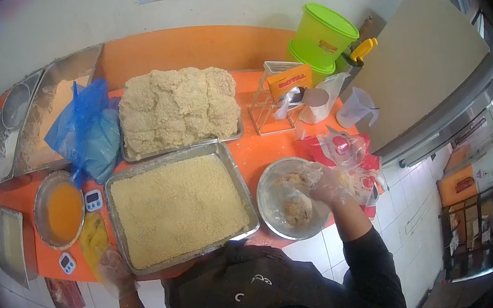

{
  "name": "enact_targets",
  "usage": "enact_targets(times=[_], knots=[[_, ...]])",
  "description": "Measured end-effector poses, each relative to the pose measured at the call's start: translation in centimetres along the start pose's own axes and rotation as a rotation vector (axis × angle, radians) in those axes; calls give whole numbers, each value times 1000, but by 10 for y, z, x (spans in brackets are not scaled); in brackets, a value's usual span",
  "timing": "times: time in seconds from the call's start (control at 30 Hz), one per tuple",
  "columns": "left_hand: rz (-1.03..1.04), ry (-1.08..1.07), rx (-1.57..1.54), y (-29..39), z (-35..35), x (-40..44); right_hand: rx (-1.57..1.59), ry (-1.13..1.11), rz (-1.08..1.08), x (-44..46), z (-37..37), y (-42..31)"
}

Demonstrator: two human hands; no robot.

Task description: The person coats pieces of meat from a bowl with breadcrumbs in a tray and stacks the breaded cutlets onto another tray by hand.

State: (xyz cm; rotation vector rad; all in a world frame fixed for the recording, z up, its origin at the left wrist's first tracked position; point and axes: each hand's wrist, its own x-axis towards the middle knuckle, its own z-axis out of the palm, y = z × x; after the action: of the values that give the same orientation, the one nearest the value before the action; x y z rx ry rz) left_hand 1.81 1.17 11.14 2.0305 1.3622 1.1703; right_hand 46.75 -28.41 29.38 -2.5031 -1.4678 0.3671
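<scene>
My right hand [324,187], in a clear plastic glove dusted white, reaches over the right rim of a round metal bowl [270,217]. Its fingers look apart, close to coated pieces [297,211] in the bowl that resemble floured meat. My left hand [115,270], also gloved, is low at the table's front edge. It is beside a yellow plastic bag [92,237] and the left corner of a large metal tray [187,261]; its fingers are too unclear to read. Pale yellow crumbs [176,206] fill that tray in a level layer.
Behind stands a tray heaped with crumb-coated pieces [179,107]. At left are a blue bag [87,133], a bowl of orange liquid [63,204] and two timers [93,200]. Red-and-clear packets [341,148], a wire rack [258,112], a jug [354,109] and green tubs [324,30] stand right.
</scene>
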Motion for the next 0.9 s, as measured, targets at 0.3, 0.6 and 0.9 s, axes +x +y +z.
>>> enact_targets(times=[0.3, 0.6, 0.9], knots=[[-154, -80, -181, -1, -4, -1, 1056, -47, -114, -33, 46, 53], [-231, -10, -195, -32, 4, -8, -33, -345, 171, 4, 111, 14], [-323, -155, 196, 23, -12, 4, 323, -54, 132, -18, 119, 116]])
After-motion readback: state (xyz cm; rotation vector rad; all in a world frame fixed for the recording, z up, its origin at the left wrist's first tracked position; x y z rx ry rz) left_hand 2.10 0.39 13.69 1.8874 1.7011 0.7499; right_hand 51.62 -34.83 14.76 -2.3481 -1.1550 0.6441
